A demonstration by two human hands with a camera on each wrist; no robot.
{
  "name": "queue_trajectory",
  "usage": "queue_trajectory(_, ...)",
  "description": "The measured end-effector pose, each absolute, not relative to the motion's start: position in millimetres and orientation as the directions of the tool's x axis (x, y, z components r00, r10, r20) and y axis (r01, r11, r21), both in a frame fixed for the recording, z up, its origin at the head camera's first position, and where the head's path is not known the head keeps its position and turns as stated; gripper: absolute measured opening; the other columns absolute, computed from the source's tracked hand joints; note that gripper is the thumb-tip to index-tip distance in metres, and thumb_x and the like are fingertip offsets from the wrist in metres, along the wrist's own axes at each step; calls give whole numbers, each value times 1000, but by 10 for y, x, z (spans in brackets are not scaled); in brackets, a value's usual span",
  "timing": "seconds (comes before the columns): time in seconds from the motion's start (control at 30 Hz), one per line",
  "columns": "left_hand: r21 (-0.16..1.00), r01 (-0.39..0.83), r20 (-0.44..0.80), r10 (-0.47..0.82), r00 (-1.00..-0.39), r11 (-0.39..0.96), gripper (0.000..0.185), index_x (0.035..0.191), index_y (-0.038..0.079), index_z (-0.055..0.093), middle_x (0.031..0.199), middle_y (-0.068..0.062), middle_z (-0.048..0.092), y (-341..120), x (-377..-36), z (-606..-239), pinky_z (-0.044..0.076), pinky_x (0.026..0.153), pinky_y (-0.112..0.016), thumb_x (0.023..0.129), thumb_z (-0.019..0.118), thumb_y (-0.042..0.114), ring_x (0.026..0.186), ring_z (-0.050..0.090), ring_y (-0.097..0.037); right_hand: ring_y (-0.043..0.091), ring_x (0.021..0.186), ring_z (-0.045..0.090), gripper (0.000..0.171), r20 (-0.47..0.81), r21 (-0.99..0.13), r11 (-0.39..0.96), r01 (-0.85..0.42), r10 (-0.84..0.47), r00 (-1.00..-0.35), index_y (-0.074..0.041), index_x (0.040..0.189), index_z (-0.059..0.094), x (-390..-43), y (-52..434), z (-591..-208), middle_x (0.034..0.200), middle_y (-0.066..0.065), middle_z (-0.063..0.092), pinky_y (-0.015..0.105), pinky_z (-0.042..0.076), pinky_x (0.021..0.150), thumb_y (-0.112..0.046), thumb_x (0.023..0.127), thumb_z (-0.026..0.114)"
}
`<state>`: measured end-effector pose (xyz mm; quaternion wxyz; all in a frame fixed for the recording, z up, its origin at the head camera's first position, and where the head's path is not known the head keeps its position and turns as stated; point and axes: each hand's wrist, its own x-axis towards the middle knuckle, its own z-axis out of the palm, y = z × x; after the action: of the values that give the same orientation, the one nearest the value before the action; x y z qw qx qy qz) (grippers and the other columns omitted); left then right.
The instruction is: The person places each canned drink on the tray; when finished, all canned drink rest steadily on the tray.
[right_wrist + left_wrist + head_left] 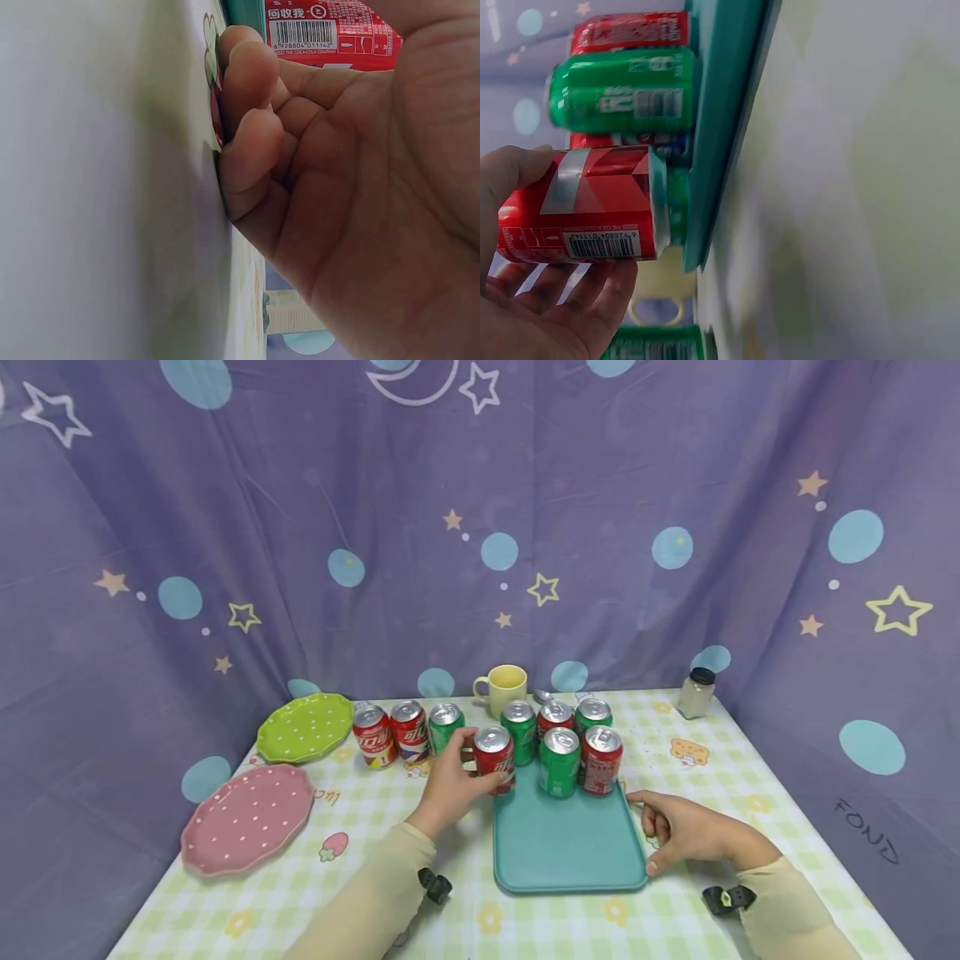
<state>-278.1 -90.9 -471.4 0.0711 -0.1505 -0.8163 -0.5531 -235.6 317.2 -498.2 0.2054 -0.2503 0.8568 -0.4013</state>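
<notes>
My left hand (450,785) grips a red Coca-Cola can (492,762) upright, thumb and fingers about its sides. In the left wrist view, a gap shows between the base of the held can (592,202) and the teal tray (724,112). Standing at the far part of the tray (570,852) are several cans, among them a green can (559,764) and a red can (602,762). My right hand (693,833) touches the tray's right edge with extended thumb and index finger. Its other fingers (255,142) are bent, low by the tablecloth.
Left of the tray stand two red cans (373,739) (409,733) and a green can (446,722). A yellow mug (507,687) is behind. A pink plate (251,820) and green plate (303,727) lie at left; a black-lidded jar (697,693) stands far right.
</notes>
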Motion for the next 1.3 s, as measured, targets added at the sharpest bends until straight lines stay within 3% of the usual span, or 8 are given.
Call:
queue_trajectory(0.3, 860, 310, 243, 209, -947, 404, 67, 138, 17, 55, 127, -3, 63, -620, -2911, -4789, 57, 98, -46, 81, 91, 15, 115, 66, -28, 12, 72, 53, 106, -133, -808, 526, -266, -602, -787, 12, 152, 36, -2348, 3166, -4970, 95, 10, 58, 26, 46, 63, -19, 72, 97)
queue_trajectory(0.57, 862, 305, 241, 201, -949, 406, 69, 138, 13, 54, 130, -7, 62, -546, -2900, -4812, 55, 102, -48, 81, 92, 15, 119, 64, -31, 12, 72, 53, 107, -148, -804, 537, -256, -597, -788, 11, 153, 35, -2337, 3162, -4958, 95, 10, 59, 26, 46, 63, -20, 72, 97)
queue_trajectory(0.83, 851, 329, 271, 193, -943, 410, 75, 145, 13, 49, 133, -9, 61, -689, -2843, -4632, 54, 103, -48, 85, 91, 29, 121, 62, -31, 14, 72, 52, 106, -142, -814, 524, -252, -600, -787, 12, 153, 34, -2334, 3147, -4940, 95, 12, 58, 26, 45, 62, -17, 72, 97)
queue_trajectory(0.93, 860, 408, 395, 109, -912, 306, 60, 140, 6, 54, 129, -17, 63, -909, -2833, -4430, 50, 105, -54, 92, 85, 23, 119, 62, -38, 13, 71, 53, 106, -147, -806, 535, -255, -597, -788, 11, 154, 35, -2330, 3153, -4934, 95, 12, 58, 26, 45, 63, -19, 73, 97)
queue_trajectory(1.07, 817, 539, 567, -114, -816, 205, 39, 129, -5, 60, 124, -26, 64, -1385, -2965, -4271, 46, 108, -56, 95, 77, 4, 118, 61, -43, 12, 71, 53, 107, -147, -797, 544, -263, -597, -789, 11, 154, 35, -2338, 3161, -4942, 96, 12, 59, 26, 46, 63, -20, 73, 97)
queue_trajectory(1.2, 811, 508, 583, -327, -744, 290, 39, 130, -3, 60, 129, -19, 64, -1915, -3152, -4326, 41, 113, -49, 94, 75, 3, 125, 58, -31, 12, 71, 53, 106, -144, -798, 542, -266, -599, -788, 11, 154, 35, -2345, 3167, -4961, 95, 11, 59, 26, 47, 63, -21, 73, 97)
queue_trajectory(1.3, 848, 419, 525, -404, -749, 325, 46, 137, -1, 55, 137, -18, 59, -2205, -3234, -4430, 35, 118, -49, 96, 74, 6, 134, 51, -31, 12, 71, 53, 106, -141, -800, 537, -269, -603, -785, 11, 153, 35, -2342, 3172, -4972, 95, 11, 59, 26, 47, 63, -21, 73, 97)
